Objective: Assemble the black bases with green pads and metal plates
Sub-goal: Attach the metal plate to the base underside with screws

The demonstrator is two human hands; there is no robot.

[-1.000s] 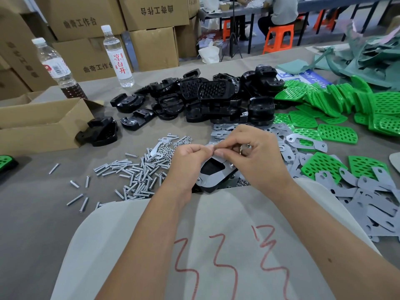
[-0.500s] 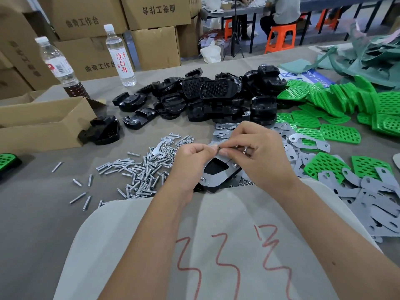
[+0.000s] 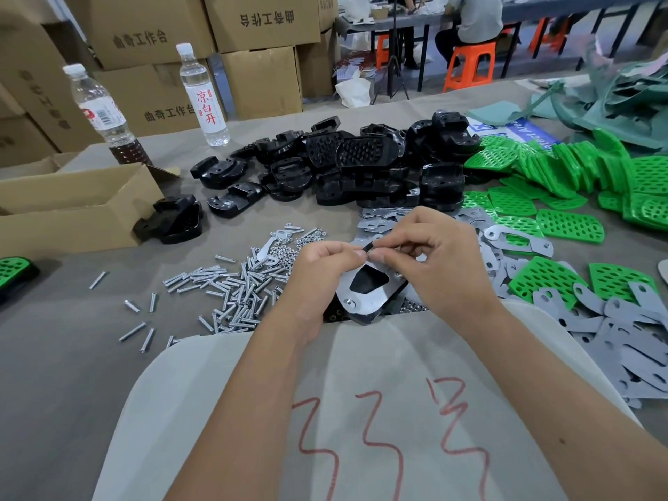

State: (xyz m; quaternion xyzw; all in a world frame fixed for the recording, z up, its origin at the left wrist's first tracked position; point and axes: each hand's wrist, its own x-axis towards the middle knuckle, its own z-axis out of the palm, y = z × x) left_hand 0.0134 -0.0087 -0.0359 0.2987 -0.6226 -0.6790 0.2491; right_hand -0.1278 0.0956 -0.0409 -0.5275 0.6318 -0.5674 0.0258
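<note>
Just below the middle of the frame, a black base topped with a shiny metal plate is held over the near edge of the table, a screw showing at the plate's lower corner. The left hand has its fingers curled, thumb and forefinger pinching the far edge of the assembly; the right hand meets it there, its fingertips pinched on something small that cannot be made out. Left of the hands lies a scatter of silver screws, with a small heap of nuts just behind it. Right of the hands, grey metal plates spread toward the lower right, overlapping green perforated pads; more green pads stand stacked on edge at the upper right. Behind the hands, at the centre, sits a pile of loose black bases. At the left edge an open cardboard box rests on the table; its contents are hidden from this angle, and one black base lies against its right end. Two plastic bottles stand behind it: one with dark liquid low in it, one clear. Stacked cartons fill the upper left. A pale cloth with red marks covers the lap at the bottom.
</note>
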